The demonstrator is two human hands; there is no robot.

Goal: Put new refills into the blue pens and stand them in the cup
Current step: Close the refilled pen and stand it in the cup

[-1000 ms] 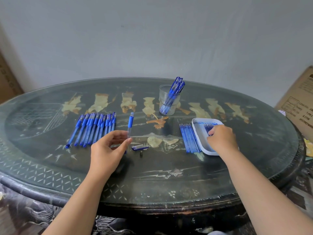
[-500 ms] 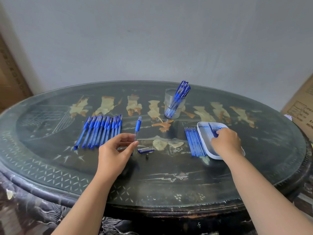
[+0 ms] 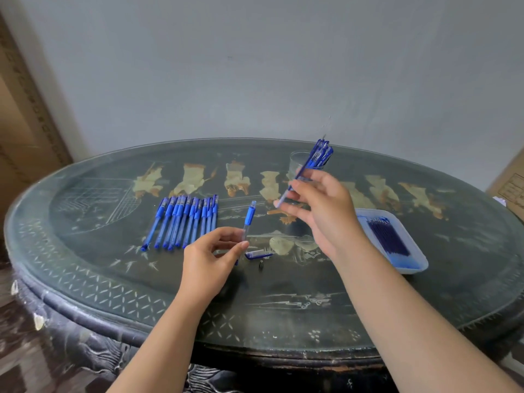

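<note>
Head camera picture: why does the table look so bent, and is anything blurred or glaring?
Head view: the wide lens bows the table rim and tilts the edges; head view, light is soft, with only faint shadows and a pale sheen on the far glass; the refill in the right hand looks slightly smeared, the left hand holding the pen barrel sharper.

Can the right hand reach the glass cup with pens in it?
Probably yes. The right hand hovers just in front of the cup, with nothing between them. It is busy pinching a refill, though.
</note>
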